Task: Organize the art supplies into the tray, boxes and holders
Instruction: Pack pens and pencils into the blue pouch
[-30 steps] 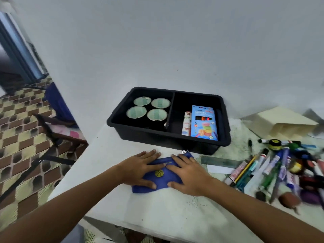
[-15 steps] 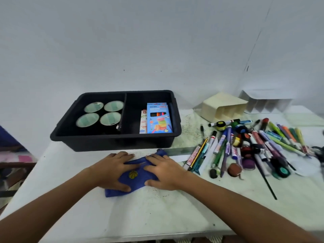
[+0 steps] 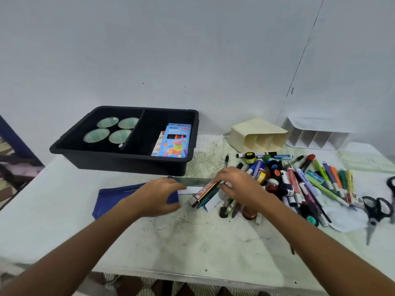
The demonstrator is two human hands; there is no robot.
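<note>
From my head camera, I am resting my left hand point(image 3: 158, 196), fingers loosely flat, on the blue pouch point(image 3: 119, 196) at centre left, while my right hand point(image 3: 237, 185) is gripping a bundle of markers point(image 3: 206, 192) (mid-frame, beside the ruler point(image 3: 196, 182)). The black tray point(image 3: 119, 160) is sitting upper left.

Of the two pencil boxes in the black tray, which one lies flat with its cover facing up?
The blue NEON box, in the right compartment of the black tray. The white box to its left shows only a narrow strip.
</note>
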